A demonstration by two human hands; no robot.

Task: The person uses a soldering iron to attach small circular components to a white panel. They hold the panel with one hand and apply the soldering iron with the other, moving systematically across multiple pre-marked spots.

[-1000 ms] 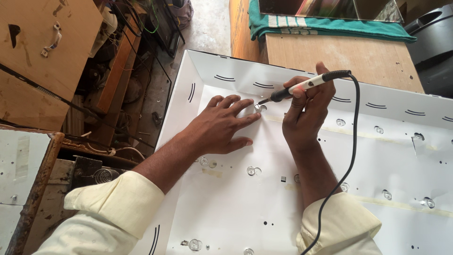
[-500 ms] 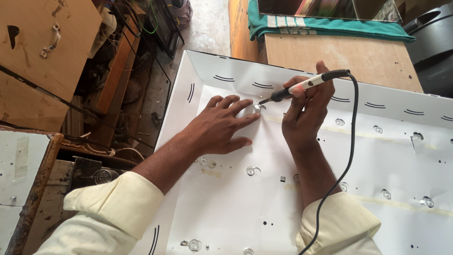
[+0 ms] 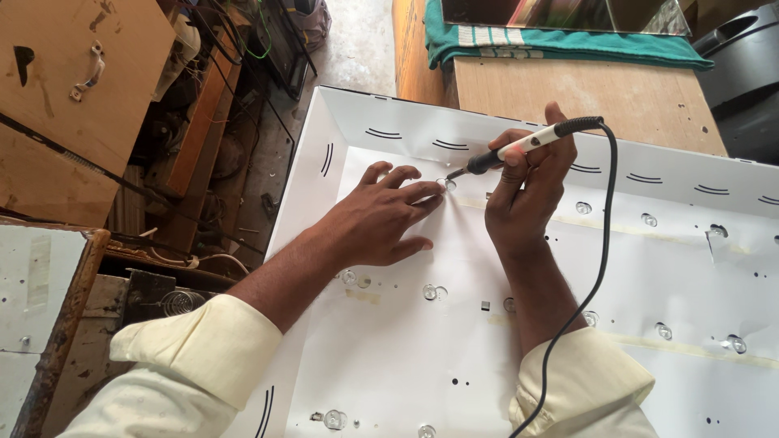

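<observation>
Two hands: R (image 3: 527, 191) pinches soldering iron (image 3: 523, 146), tip by flat-spread L (image 3: 381, 219) fingertips.

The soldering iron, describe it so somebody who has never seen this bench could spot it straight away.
Start at the big white panel dotted with small clear lenses. Near its far edge the right hand holds the soldering iron pen-style, tip beside the left hand fingertips. It is the only thing trailing a black cord.

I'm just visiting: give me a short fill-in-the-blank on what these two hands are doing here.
1. The right hand holds a soldering ____ like a pen.
2. The left hand lies ____ on the white panel.
3. The tool's cord is ____ in colour.
4. A ____ cloth lies on the wooden table behind.

Missing: iron; flat; black; green
</observation>
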